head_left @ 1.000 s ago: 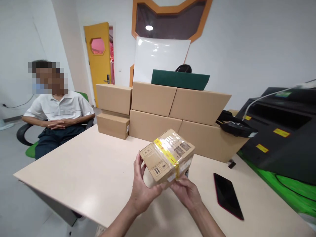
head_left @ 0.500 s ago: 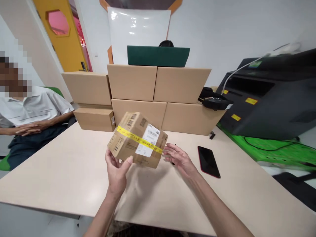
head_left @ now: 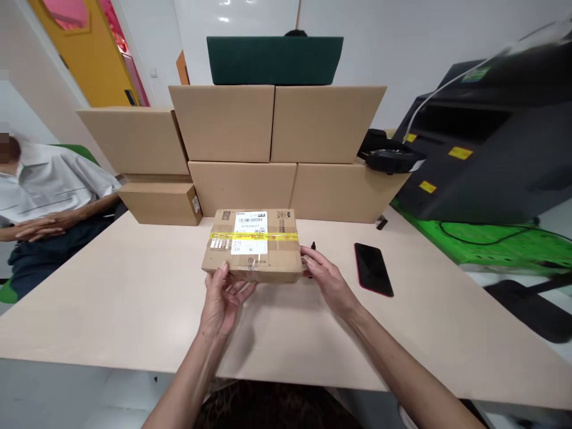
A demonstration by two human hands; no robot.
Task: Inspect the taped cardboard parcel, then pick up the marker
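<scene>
Cardboard parcel (head_left: 277,262) is sitting level in front of me, top face up. A yellow tape band (head_left: 281,236) is running lengthwise across it, over a white shipping label (head_left: 249,232) carrying a barcode; the small print is too blurred for me to read, and I am making out no brand. My left hand (head_left: 222,301) is gripping the near lower edge while my right hand (head_left: 328,278) is pressing the right end, both clamped on it. I cannot tell whether it is touching the pale tabletop (head_left: 111,298). A black smartphone (head_left: 373,269) is lying near my right hand.
</scene>
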